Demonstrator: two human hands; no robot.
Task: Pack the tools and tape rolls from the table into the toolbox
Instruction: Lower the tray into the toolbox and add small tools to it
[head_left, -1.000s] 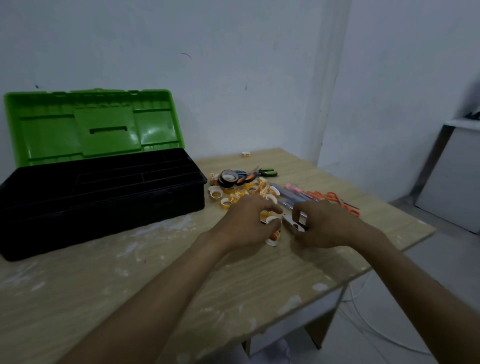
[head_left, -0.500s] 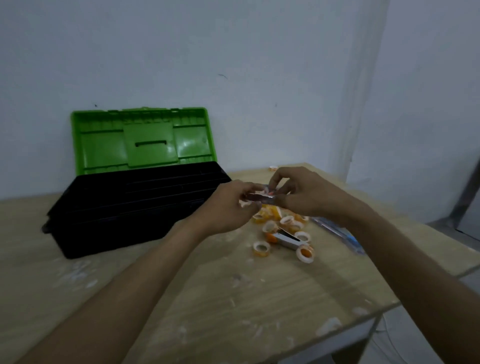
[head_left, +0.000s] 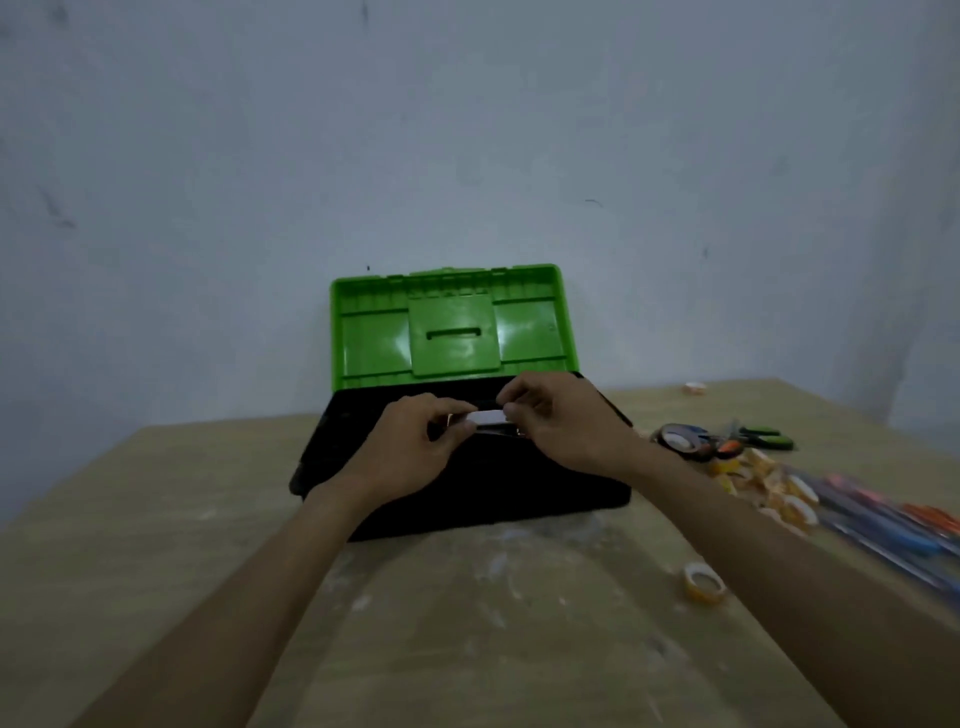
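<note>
View: head, looking down along both forearms.
Toolbox (head_left: 467, 504): black base, green lid (head_left: 452, 327) raised against the wall; open, mid-table.
Tool (head_left: 488, 417): small and flat, pale top over metal, too blurred to name; held over the open box.
Left hand (head_left: 410, 447): fingers curled, pinching the tool's left end.
Right hand (head_left: 566, 421): fingers curled, pinching its right end.
Tape rolls (head_left: 769, 483): yellow heap right of the box.
Single roll (head_left: 704, 583): lying apart, beside the right forearm.
Scissors (head_left: 763, 437): green handles, behind the heap.
</note>
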